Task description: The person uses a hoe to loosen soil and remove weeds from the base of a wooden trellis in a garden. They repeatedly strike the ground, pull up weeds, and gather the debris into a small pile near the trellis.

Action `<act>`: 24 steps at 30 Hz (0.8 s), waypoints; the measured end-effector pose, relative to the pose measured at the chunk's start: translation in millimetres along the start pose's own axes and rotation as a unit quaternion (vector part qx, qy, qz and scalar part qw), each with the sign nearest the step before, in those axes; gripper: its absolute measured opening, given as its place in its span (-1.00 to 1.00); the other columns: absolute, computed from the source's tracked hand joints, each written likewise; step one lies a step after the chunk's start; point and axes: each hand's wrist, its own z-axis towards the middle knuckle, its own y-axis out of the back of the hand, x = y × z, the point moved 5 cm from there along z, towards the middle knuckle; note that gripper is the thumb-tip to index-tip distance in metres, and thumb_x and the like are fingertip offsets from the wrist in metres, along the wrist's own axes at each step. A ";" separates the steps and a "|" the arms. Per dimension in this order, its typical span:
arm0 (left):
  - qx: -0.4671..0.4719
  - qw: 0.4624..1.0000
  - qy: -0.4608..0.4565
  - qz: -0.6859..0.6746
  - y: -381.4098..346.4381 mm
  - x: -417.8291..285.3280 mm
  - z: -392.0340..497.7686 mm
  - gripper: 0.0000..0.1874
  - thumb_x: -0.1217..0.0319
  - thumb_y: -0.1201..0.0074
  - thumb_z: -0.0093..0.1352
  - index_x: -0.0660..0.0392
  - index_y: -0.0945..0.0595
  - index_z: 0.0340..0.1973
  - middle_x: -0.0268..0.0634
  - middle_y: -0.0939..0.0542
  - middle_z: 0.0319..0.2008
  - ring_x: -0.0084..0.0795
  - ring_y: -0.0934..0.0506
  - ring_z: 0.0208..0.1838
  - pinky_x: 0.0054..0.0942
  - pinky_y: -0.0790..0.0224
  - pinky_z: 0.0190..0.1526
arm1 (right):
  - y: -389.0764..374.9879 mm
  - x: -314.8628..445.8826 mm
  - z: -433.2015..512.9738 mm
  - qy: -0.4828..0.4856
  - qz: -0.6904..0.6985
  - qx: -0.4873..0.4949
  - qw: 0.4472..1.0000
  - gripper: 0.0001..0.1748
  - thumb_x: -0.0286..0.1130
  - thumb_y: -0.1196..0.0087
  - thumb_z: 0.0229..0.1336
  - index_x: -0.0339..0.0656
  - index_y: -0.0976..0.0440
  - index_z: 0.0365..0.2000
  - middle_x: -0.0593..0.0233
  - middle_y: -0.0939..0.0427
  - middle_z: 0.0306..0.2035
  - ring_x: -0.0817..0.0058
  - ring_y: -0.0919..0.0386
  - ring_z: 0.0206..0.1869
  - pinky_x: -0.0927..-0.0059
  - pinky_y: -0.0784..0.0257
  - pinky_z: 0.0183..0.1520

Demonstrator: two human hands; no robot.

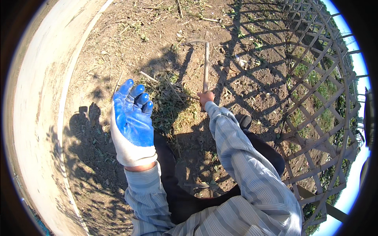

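My left hand (133, 118) wears a white knit glove with a blue coated palm. It is raised palm up, its fingers slightly curled and apart, with nothing in it. My bare right hand (205, 98) grips the lower end of the wooden handle of a sickle (206, 65). The handle points away from me, and the thin curved blade at its far end reaches to the left, close over the soil. Between my hands, a heap of cut weeds and dry stalks (165, 103) lies on the ground.
On the right stands a wooden lattice fence (319, 141), with green plants behind it. A pale concrete path (41, 97) with a raised edge runs along the left. Dry soil with scattered plant litter (130, 26) stretches ahead. My dark shoe (245, 121) is near the fence side.
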 end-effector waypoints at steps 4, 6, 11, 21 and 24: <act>0.008 0.999 0.021 -0.027 -8.5 4.0 9.5 -0.49 0.10 0.19 0.66 0.22 -0.48 0.31 -0.18 -0.65 0.08 -0.37 -0.59 0.01 -0.34 -0.45 0.11 | -17.0 -89.7 -16.8 -0.002 0.042 0.059 0.997 -0.58 -0.18 -0.47 -0.05 -0.30 -0.58 -0.34 0.10 -0.62 -0.45 0.26 -0.62 -0.38 0.16 -0.56 -0.23; -0.001 0.999 0.027 -0.024 -4.7 5.3 8.0 -0.49 0.10 0.18 0.66 0.22 -0.49 0.31 -0.17 -0.65 0.08 -0.37 -0.59 0.01 -0.34 -0.44 0.11 | -20.7 -81.7 -24.9 -0.019 0.173 0.102 0.979 -0.68 -0.29 -0.41 0.06 -0.26 -0.49 -0.44 0.30 -0.49 -0.61 0.47 -0.44 -0.62 0.25 -0.41 -0.56; 0.015 1.000 0.015 -0.011 1.2 3.7 7.3 -0.48 0.11 0.22 0.66 0.23 -0.47 0.32 -0.16 -0.63 0.10 -0.36 -0.58 0.02 -0.32 -0.43 0.13 | -11.3 -33.5 -0.8 -0.029 0.269 0.038 0.962 -0.70 -0.33 -0.39 0.13 -0.28 -0.48 -0.46 0.24 -0.52 -0.63 0.43 -0.52 -0.66 0.24 -0.44 -0.59; 0.011 0.999 0.022 -0.032 4.8 -0.1 11.2 -0.45 0.09 0.19 0.64 0.25 -0.46 0.33 -0.13 -0.63 0.08 -0.34 -0.58 0.02 -0.30 -0.47 0.12 | 23.2 -105.4 -46.2 -0.025 0.142 0.172 0.974 -0.65 -0.27 -0.38 0.17 -0.35 -0.48 -0.36 0.27 -0.50 -0.64 0.46 -0.44 -0.72 0.30 -0.30 -0.69; 0.001 0.999 0.026 -0.031 4.2 -0.4 12.2 -0.47 0.09 0.18 0.64 0.25 -0.47 0.31 -0.13 -0.64 0.06 -0.34 -0.58 0.00 -0.30 -0.47 0.11 | 20.2 -73.1 -13.2 -0.020 0.170 0.045 0.984 -0.66 -0.32 -0.43 0.07 -0.39 -0.53 -0.37 0.21 -0.54 -0.60 0.45 -0.48 -0.63 0.25 -0.37 -0.57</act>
